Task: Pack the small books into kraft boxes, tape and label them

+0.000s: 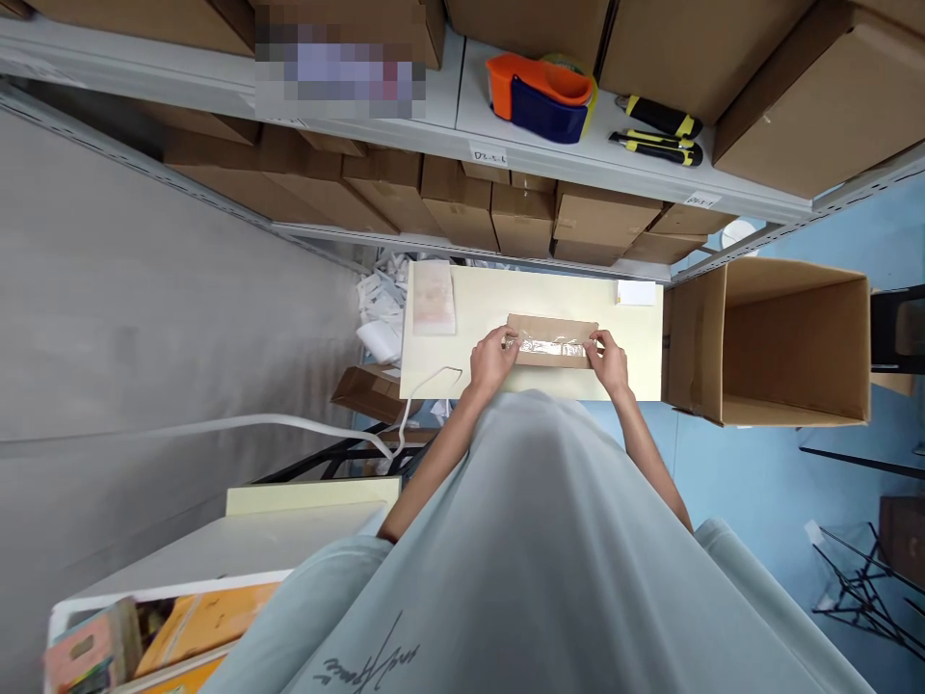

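Observation:
A flat brown cardboard piece lies on the pale yellow table, and a clear plastic-wrapped strip rests along its near edge. My left hand pinches the left end of that strip. At the strip's right end, my right hand grips it with curled fingers. Both hands sit at the table's near side, the strip stretched between them.
A large open cardboard box stands right of the table. A pale packet and a white slip lie on the table. The shelf above holds an orange-blue tape dispenser, two yellow-black cutters and several brown boxes.

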`<state>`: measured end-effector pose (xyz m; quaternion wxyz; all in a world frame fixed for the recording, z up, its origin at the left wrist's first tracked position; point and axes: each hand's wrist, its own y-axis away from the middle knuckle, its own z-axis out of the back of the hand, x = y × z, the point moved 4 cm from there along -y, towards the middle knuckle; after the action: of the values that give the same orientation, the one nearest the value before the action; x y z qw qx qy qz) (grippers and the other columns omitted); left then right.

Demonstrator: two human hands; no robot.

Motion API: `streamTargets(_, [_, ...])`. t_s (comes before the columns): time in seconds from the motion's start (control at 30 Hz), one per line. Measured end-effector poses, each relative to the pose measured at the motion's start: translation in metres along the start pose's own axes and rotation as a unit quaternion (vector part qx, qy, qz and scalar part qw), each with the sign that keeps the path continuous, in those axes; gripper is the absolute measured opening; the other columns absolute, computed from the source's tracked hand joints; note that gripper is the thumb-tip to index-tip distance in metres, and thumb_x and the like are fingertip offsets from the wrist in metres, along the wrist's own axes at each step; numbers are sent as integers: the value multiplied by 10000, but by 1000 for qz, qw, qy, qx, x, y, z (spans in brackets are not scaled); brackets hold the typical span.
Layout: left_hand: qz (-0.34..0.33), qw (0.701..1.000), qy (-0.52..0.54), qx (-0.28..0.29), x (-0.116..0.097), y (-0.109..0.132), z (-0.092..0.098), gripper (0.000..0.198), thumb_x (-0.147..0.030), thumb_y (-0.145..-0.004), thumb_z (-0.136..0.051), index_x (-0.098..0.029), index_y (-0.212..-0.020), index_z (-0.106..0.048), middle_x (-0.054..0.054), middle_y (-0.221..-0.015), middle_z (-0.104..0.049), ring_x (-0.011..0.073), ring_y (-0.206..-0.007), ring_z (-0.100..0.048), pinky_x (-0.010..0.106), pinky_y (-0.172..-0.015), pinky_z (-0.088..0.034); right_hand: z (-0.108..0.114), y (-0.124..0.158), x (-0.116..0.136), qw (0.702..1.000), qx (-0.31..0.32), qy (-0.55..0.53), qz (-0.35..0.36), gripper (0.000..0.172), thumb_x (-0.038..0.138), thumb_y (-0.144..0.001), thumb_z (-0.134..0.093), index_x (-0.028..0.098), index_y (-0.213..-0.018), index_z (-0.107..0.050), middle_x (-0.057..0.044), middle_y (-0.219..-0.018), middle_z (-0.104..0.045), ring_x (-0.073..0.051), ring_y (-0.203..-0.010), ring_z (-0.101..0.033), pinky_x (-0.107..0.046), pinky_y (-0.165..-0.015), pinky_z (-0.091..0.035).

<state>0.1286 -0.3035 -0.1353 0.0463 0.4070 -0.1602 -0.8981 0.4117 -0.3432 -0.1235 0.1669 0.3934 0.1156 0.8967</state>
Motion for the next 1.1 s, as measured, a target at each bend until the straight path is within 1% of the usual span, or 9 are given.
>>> streamTargets(0.2, [13, 1000, 9, 9, 8, -5, 5, 129, -325, -998, -704, -277, -1118, -717, 49, -1372, -775, 257, -974, -796, 360, -904, -551, -3, 9, 8, 999, 7, 39, 21, 306, 492, -1076, -463, 301, -1257, -620, -77, -1065, -814, -360, -1081, -795, -425, -865, -583])
streamTargets(0.37, [25, 1000, -3, 5, 16, -8, 9, 122, -311, -976, -730, -283, -1094, -720, 42, -1323, -792, 256, -933, -783, 364, -887, -551, -17, 14, 10, 996, -1, 84, 20, 354, 486, -1096, -420, 283, -1307, -620, -65, -905, -796, -362, -949, -795, -425, -857, -566])
streamTargets(0.43, [14, 1000, -20, -2, 14, -8, 8, 122, -296, -978, -726, -283, -1099, -719, 53, -1316, -788, 264, -939, -774, 372, -889, -550, -19, 14, 6, 997, -6, 79, 12, 352, 487, -1091, -427, 282, -1304, -618, -72, -941, -806, -358, -949, -795, -422, -855, -569])
streamTargets(0.53, [4, 999, -46, -10, 8, -5, 3, 123, -285, -995, -706, -273, -1117, -713, 75, -1307, -776, 279, -979, -765, 384, -900, -544, -15, 14, -1, 999, -5, 33, 14, 343, 519, -1090, -447, 304, -1299, -613, -84, -1133, -821, -350, -1090, -796, -416, -878, -584])
streamTargets(0.6, [9, 999, -44, -7, 5, -1, 0, 112, -299, -1001, -705, -267, -1109, -713, 75, -1316, -764, 268, -953, -762, 386, -906, -544, -11, 14, -6, 1000, 1, 5, 15, 350, 543, -1093, -445, 316, -1303, -608, -81, -1244, -809, -343, -1141, -795, -418, -888, -593])
streamTargets(0.67, [11, 1000, -26, 0, 3, 5, -3, 110, -323, -1009, -704, -268, -1105, -714, 65, -1343, -750, 244, -918, -760, 382, -911, -548, -7, 15, -10, 1000, 4, -9, 11, 358, 552, -1094, -442, 319, -1311, -607, -79, -1303, -798, -339, -1135, -802, -423, -892, -601])
streamTargets(0.8, [1, 1000, -3, -3, 2, 12, -7, 115, -340, -1027, -696, -274, -1120, -711, 49, -1352, -743, 228, -940, -755, 369, -920, -549, -2, 19, -13, 1000, -3, -1, 15, 366, 525, -1094, -443, 304, -1323, -624, -91, -1313, -800, -355, -1140, -804, -440, -896, -609])
streamTargets(0.97, [10, 1000, 20, -10, 8, 8, -11, 133, -370, -1023, -708, -277, -1117, -715, 30, -1367, -750, 221, -953, -759, 347, -898, -544, -2, 28, -13, 998, -18, 42, 31, 422, 474, -1117, -396, 274, -1381, -657, -124, -1199, -833, -367, -1159, -796, -452, -925, -599])
streamTargets(1.1, [4, 1000, 21, 1, 13, 3, -22, 175, -415, -1018, -703, -282, -1128, -730, 21, -1375, -756, 211, -935, -756, 336, -897, -541, 0, 26, -27, 998, -22, 42, 32, 435, 477, -1122, -408, 273, -1407, -666, -117, -1240, -827, -342, -1145, -801, -424, -928, -599])
